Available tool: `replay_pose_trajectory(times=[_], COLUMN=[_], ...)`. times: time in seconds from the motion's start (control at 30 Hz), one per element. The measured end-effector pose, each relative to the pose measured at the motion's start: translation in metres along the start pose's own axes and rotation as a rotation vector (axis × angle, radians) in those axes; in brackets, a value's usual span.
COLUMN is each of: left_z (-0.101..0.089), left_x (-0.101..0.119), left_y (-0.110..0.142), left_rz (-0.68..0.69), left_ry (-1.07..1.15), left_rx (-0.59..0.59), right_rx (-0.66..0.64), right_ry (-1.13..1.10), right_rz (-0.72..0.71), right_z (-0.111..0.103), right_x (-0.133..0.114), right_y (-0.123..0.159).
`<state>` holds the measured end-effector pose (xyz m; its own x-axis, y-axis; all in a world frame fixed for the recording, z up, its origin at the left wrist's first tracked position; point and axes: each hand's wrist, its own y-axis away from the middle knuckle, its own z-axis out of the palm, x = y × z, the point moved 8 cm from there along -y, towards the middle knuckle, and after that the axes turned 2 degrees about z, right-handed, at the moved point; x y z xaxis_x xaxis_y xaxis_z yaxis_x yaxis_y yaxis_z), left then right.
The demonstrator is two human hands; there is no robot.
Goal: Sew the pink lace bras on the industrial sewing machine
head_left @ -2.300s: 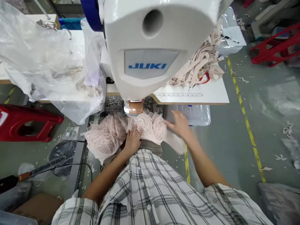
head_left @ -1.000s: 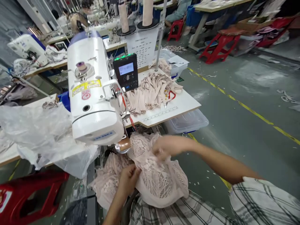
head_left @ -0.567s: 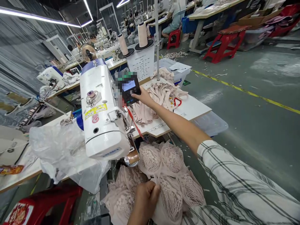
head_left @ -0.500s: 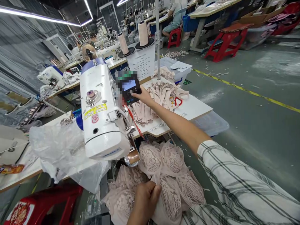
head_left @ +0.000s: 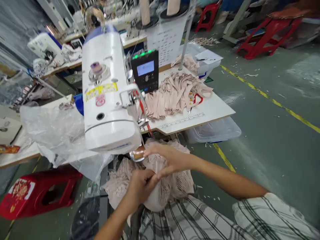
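My left hand (head_left: 143, 186) is closed in a pinch on the edge of a pale pink lace bra (head_left: 163, 191), one of several bunched lace pieces over my lap. My right hand (head_left: 172, 159) lies just above the lace, slightly blurred, fingers stretched toward the machine's bed and thumb close to my left hand. Right in front stands a white sewing machine (head_left: 110, 110), its small curved bed partly hidden by the hands and fabric. Beside its head, a black control panel (head_left: 146, 71) shows a lit screen.
Pale pink fabric strips (head_left: 172, 96) and red-handled snips (head_left: 198, 99) lie on the white tabletop (head_left: 212, 111). A clear plastic bag (head_left: 55, 130) drapes over the left side, above a red stool (head_left: 42, 190). Thread cones (head_left: 145, 13) stand behind the panel.
My right hand has left the control panel's buttons and come down to the lace beside my left hand. My left hand still grips the bra, slightly higher in view. The view has tilted down.
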<state>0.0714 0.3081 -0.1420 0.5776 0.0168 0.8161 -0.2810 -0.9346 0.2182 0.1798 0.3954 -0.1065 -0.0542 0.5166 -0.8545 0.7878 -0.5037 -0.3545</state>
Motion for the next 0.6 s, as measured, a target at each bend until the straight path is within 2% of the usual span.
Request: replay_pose_trajectory(times=[0.03, 0.07, 0.13, 0.2, 0.3, 0.37, 0.43, 0.6], left_z=[-0.006, -0.012, -0.023, -0.033, -0.043, -0.049, -0.057, -0.087], left_x=[0.003, 0.004, 0.005, 0.004, 0.002, -0.001, -0.007, -0.022], left_y=[-0.001, -0.002, -0.002, -0.001, 0.001, 0.001, 0.0, -0.004], left_rz=[0.016, 0.022, 0.005, -0.033, -0.082, -0.122, -0.174, -0.199], left_ry=[0.013, 0.018, 0.035, 0.084, 0.161, 0.198, 0.223, 0.133], left_rx=[0.022, 0.051, 0.114, 0.167, 0.2, 0.184, 0.197, 0.411], right_rx=[-0.03, 0.005, 0.1, 0.092, 0.029, 0.032, 0.07, 0.188], right_ry=[-0.026, -0.048, -0.062, -0.004, 0.132, 0.177, 0.152, -0.032], right_rz=[0.012, 0.036, 0.103, 0.137, 0.106, 0.112, 0.202, 0.493], right_z=[0.017, 0.025, 0.031, 0.038, 0.045, 0.044, 0.037, 0.018], right_x=[-0.002, 0.0, 0.009, 0.016, 0.013, 0.01, 0.013, 0.037], right_y=[0.015, 0.025, 0.036, 0.036, 0.026, 0.02, 0.014, -0.001])
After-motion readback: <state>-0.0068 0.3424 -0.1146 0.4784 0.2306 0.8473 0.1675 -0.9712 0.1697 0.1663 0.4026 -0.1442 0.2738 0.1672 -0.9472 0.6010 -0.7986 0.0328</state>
